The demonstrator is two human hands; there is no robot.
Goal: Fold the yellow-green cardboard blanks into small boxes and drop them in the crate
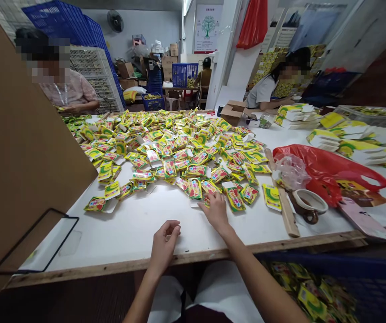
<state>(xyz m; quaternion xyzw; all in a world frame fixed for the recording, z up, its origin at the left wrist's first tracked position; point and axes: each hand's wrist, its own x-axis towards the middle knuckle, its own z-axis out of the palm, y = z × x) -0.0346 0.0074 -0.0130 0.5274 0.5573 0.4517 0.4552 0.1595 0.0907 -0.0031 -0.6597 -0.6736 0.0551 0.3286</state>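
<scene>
Head view. Landmark: the pile. The packets (170, 168) form a wide, loose pile on the white table (129, 233). The right hand (216, 210) is at the pile's near edge, palm down, its fingertips over the packets there; the fingers are bent and close together. Cannot tell whether they pinch a packet. The left hand (166, 242) is nearer the table edge than the pile, well apart from it; fingers curled, thumb near the index finger with a gap between, nothing visible in the grasp.

Right of the pile: a wooden strip (287, 211), then a cup (302, 208), a red bag (327, 170) and a phone (364, 217). Left of the pile: a carton (28, 134). Below and right of the pile: a blue crate (375, 278) holding more packets. Beyond the pile, one co-worker (67, 89) sits to the left, another (262, 92) to the right.
</scene>
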